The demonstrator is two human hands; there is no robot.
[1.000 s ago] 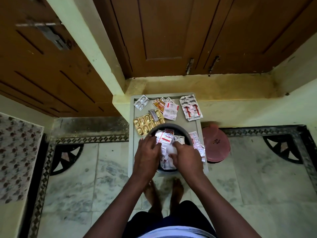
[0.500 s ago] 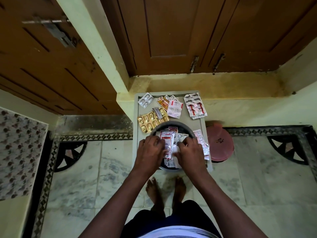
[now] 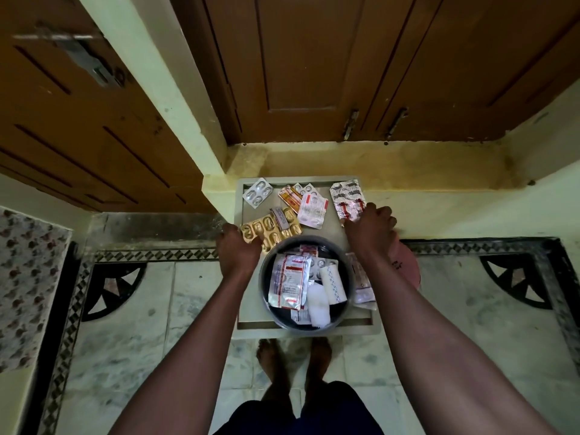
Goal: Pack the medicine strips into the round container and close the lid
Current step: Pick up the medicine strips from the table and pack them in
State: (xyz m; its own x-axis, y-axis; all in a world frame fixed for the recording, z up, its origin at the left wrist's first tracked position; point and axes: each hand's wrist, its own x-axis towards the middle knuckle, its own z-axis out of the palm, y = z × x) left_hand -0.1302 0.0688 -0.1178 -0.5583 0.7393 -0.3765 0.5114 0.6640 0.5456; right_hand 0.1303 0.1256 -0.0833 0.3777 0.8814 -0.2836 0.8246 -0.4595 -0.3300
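A dark round container (image 3: 346, 271) stands on a grey stool top (image 3: 329, 233) and holds several medicine strips and white bandage rolls (image 3: 332, 285). My left hand (image 3: 237, 252) grips the near-left corner of the gold strip (image 3: 273, 230), which lies left of the container's far rim. My right hand (image 3: 370, 229) has its fingers on the near edge of the silver-and-red strip (image 3: 346, 199) at the stool's far right. Loose strips lie at the back: a silver blister (image 3: 258, 193), an orange strip (image 3: 290, 197), a white-and-red one (image 3: 312, 210). The reddish round lid (image 3: 408, 265) rests on the floor to the right, partly behind my right arm.
More strips (image 3: 362, 284) lie on the stool to the right of the container. Brown wooden doors (image 3: 314, 64) and a yellow step (image 3: 408, 161) rise behind the stool. My bare feet (image 3: 295, 359) stand on the marble floor just in front of it.
Both hands have left the container and moved outward: the left to the gold strip, the right to the silver-and-red strip. The strips in the container now lie uncovered.
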